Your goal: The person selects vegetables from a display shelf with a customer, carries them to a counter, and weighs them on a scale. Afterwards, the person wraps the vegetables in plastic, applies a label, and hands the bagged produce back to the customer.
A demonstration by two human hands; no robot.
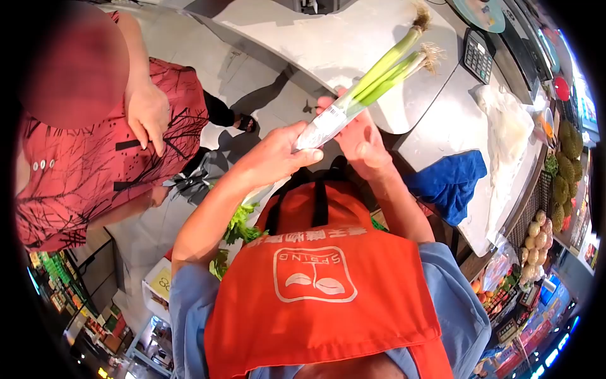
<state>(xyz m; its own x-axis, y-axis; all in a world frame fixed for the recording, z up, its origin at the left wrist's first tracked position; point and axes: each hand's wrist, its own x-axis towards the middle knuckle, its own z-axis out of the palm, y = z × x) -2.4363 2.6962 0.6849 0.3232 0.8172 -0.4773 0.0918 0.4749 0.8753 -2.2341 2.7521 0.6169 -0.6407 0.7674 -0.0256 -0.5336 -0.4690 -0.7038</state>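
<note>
A bundle of long green stalks [382, 77] with pale stems and stringy roots slants up to the right, its lower part wrapped in clear plastic with a white barcode label [332, 116]. Around the wrapped part, my left hand [281, 150] is closed, thumb on top. My right hand [363, 142] is beside and partly behind the wrapped stalks, palm up with its fingers apart. Leafy green ends [238, 226] hang below my left forearm, near the red apron [379, 284].
Another person [107, 164] in a red patterned top stands at the left. A pale counter [290, 31] lies ahead, with a calculator [478, 55], a blue cloth [451, 183] and a plastic bag [503, 132]. Produce [536, 243] fills the far right.
</note>
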